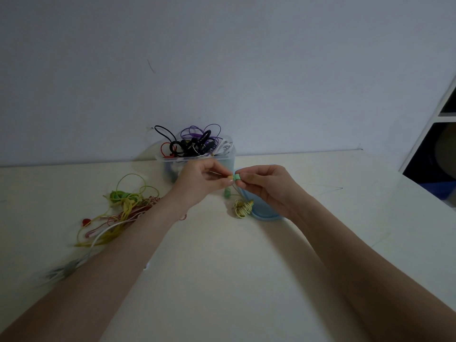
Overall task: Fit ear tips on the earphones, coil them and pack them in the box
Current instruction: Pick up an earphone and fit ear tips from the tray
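The ear tip (237,177) is showing mint green; the earbud (230,179) touching it is showing pale yellow. The coiled cable (243,208) is showing the same pale yellow. The lid (262,213) is showing light blue. The box (197,164) is showing clear, holding cables (195,140) — black, purple, red, white. The loose pile (118,213) is mixing yellow-green, pink and white — one red bud (86,221). The table (222,255) is showing cream.

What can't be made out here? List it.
Head view only:
- Whether the green ear tip is seated on the earbud: too small, fingertips cover the joint.
- Blue lid: mostly hidden by the right hand.
- Clear box front: blocked by the left hand.
- Grey object near the left forearm: blurred.
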`<state>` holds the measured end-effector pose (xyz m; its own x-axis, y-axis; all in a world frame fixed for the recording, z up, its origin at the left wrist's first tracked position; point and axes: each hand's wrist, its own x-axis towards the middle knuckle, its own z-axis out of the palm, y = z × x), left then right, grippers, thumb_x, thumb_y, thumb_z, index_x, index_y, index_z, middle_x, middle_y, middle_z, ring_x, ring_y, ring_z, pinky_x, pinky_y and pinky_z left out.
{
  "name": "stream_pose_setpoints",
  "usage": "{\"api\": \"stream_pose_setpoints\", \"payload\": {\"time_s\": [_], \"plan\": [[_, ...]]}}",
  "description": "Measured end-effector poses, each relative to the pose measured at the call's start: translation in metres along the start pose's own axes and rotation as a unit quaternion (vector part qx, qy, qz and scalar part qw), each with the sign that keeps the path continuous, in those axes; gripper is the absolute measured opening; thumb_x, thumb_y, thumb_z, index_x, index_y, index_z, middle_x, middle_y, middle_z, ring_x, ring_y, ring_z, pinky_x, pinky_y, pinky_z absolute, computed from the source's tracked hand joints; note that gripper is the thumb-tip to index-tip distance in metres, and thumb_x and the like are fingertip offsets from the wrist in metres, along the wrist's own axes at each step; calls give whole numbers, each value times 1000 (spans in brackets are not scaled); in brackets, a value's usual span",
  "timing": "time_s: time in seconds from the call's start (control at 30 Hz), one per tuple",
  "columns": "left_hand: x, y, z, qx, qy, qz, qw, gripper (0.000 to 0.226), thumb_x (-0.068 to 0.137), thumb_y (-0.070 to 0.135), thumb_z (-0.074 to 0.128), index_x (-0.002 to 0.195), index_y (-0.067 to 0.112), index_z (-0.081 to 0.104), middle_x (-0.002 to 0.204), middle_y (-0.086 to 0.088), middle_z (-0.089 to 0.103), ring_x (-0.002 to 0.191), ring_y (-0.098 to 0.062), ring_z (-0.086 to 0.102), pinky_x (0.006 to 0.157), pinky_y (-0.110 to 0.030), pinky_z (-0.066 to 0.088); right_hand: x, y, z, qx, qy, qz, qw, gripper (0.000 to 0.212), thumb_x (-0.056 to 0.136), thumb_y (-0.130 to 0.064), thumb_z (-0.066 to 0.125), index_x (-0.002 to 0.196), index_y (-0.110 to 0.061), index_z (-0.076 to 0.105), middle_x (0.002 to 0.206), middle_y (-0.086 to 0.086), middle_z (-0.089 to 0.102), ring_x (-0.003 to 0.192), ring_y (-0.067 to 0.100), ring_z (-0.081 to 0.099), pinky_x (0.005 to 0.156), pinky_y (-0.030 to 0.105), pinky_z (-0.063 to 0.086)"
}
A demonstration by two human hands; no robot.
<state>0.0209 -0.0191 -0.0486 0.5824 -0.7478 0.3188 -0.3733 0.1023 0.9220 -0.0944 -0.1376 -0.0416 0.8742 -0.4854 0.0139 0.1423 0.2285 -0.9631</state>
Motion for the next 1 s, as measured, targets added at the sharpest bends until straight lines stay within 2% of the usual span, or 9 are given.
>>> {"api": "stream_pose_setpoints", "payload": {"time_s": [0.27, 0.4, 0.5, 0.63, 0.77, 0.9, 1.0], "plan": [[-3, -4, 3, -118, -2, -58, 991, 13, 76, -3, 68, 80, 9, 65, 78, -1, 70, 72, -4, 65, 70, -12, 51, 1, -2, -1, 29, -13, 3, 999, 15, 84, 11, 51, 84, 5, 65, 69, 8, 71, 65, 12, 69, 66, 16, 56], [-2, -7, 2, -93, 4, -69, 993, 12, 77, 0, 68, 82, 10, 65, 82, -2, 69, 73, -3, 64, 71, -11, 50, 2, 3, 0, 22, -11, 9, 1000, 13, 86, 9, 53, 94, 10, 63, 72, 7, 72, 68, 10, 69, 72, 16, 56], [-2, -5, 1, -79, 10, -60, 995, 12, 77, 0, 68, 82, 11, 65, 81, 0, 68, 70, 1, 63, 68, -9, 49, 3, 4, 0, 25, -10, 6, 1000, 12, 84, 9, 54, 88, 6, 66, 74, 7, 72, 70, 10, 69, 74, 17, 55], [-2, -2, 1, -77, -6, -49, 996, 13, 78, 0, 68, 82, 12, 64, 79, 3, 67, 70, 2, 63, 67, -9, 48, 2, 2, -3, 75, -20, 42, 996, 15, 84, 10, 52, 93, 6, 63, 77, 8, 72, 70, 11, 69, 67, 15, 55], [-1, -4, 1, -112, -11, -53, 992, 14, 78, 0, 67, 80, 14, 65, 78, 5, 69, 77, -3, 63, 74, -12, 50, 1, 0, -4, 140, -37, 77, 987, 16, 87, 8, 48, 93, 4, 62, 78, 8, 72, 70, 10, 70, 63, 14, 55], [-1, -5, 0, -125, -7, -60, 990, 13, 78, 3, 68, 80, 16, 66, 80, 5, 70, 82, -6, 63, 82, -16, 50, 2, 0, -3, 159, -40, 86, 983, 17, 90, 5, 46, 96, 5, 61, 78, 8, 71, 69, 10, 69, 63, 14, 55], [0, -6, 0, -123, 7, -67, 990, 13, 77, 4, 69, 80, 16, 66, 83, 2, 69, 83, -8, 64, 80, -15, 51, 2, 0, -2, 153, -22, 79, 985, 15, 91, 5, 46, 92, 5, 61, 73, 8, 71, 65, 9, 69, 59, 13, 54]]}}
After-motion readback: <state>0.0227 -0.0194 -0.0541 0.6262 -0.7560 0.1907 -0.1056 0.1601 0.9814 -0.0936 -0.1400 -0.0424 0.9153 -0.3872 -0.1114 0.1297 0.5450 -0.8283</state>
